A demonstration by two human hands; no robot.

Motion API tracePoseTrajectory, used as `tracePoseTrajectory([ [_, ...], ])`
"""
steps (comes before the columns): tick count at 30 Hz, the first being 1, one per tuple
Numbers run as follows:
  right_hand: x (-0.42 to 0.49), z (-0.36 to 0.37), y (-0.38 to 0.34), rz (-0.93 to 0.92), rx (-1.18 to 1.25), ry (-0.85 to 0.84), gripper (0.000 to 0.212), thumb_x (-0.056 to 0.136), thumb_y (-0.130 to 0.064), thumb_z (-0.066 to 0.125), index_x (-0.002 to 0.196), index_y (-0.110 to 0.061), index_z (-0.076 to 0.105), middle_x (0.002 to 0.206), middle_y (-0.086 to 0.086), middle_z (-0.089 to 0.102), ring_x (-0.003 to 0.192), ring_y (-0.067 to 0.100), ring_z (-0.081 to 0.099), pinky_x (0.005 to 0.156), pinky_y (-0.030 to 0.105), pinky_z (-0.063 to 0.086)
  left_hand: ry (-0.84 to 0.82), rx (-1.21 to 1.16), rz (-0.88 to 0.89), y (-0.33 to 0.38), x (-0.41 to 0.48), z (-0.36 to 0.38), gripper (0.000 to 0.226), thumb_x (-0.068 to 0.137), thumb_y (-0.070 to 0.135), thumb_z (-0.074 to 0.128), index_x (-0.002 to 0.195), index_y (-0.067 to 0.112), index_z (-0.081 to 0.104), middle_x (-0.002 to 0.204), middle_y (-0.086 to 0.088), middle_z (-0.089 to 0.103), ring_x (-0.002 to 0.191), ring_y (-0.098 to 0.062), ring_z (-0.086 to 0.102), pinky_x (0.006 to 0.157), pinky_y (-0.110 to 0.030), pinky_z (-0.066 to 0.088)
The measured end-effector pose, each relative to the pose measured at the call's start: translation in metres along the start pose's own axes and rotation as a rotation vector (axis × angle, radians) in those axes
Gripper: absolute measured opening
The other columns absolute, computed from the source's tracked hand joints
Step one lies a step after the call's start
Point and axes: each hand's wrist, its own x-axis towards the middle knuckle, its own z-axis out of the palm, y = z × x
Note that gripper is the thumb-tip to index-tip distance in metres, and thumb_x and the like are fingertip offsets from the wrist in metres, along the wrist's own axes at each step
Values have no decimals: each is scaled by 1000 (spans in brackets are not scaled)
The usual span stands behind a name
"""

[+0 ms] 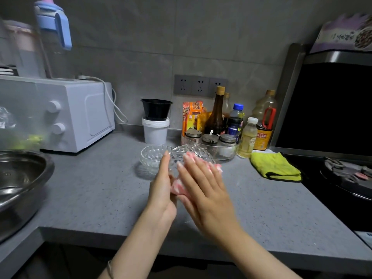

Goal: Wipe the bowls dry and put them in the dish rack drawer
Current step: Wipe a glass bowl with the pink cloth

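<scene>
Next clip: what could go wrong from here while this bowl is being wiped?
1. The held glass bowl seems only pressed between the flat left hand and the right hand with the pink cloth; it might slip onto the counter.
2. The second glass bowl stands right behind it, and the condiment tray is close, so a swing could knock glass on glass.

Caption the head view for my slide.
Left hand steadies a glass bowl while right hand presses a pink cloth against it; second bowl sits on the counter.
</scene>
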Motion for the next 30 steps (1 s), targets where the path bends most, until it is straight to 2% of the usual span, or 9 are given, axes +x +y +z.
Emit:
tracePoseTrajectory([
  [3,16,-5,5,-53,-41,23,44,100,-31,42,139,-12,46,149,5,38,140,18,32,114,38,28,-66,66,53,-4,-5,1,60,71,63,61,100,11,71,98,-7,72,83,-16,69,68,-27,51],
  [6,27,-8,15,171,123,1,47,102,-37,29,145,-19,37,153,-2,31,141,10,29,111,37,34,6,65,79,-5,-1,-1,63,64,64,68,100,13,70,98,-9,72,86,-20,69,75,-32,53],
  [8,21,-4,17,267,193,-6,49,102,-37,26,149,-22,27,157,-6,22,143,7,23,110,39,36,41,27,82,-1,2,-5,49,74,57,65,93,13,68,83,-6,73,71,-16,70,64,-29,55],
  [12,1,6,0,126,87,-53,48,104,-32,25,150,-17,24,159,2,15,146,18,13,117,43,18,13,24,98,-2,2,-9,63,61,63,66,97,12,69,90,-6,72,76,-18,68,68,-31,51],
  [15,7,6,1,-30,-57,-91,48,102,-31,33,146,-12,33,155,4,25,145,18,19,117,40,18,-21,15,72,-3,-1,-8,54,75,58,59,98,10,70,94,-10,74,82,-19,71,73,-32,52],
  [22,1,10,4,85,-6,-70,50,104,-31,23,149,-10,26,158,4,18,146,18,15,117,41,18,58,-7,88,1,8,-9,69,73,63,63,113,7,66,107,-18,70,99,-29,68,89,-41,52],
  [24,-9,15,-3,9,-23,-66,48,104,-31,28,148,-11,28,157,4,20,145,20,17,116,43,20,33,6,59,2,10,-12,75,69,65,65,111,4,67,111,-22,68,98,-28,69,86,-40,55],
  [28,1,12,2,-97,-105,-32,47,100,-34,38,144,-15,39,153,5,29,144,21,23,116,43,22,-149,90,27,-7,5,-11,44,79,53,52,88,16,74,92,-6,75,79,-11,72,54,-19,54],
  [30,13,8,7,8,-76,-43,47,99,-40,35,142,-23,43,152,4,35,142,21,28,115,42,22,-136,138,70,-10,3,-9,51,73,60,58,97,18,73,101,-3,71,88,-13,67,60,-21,50],
])
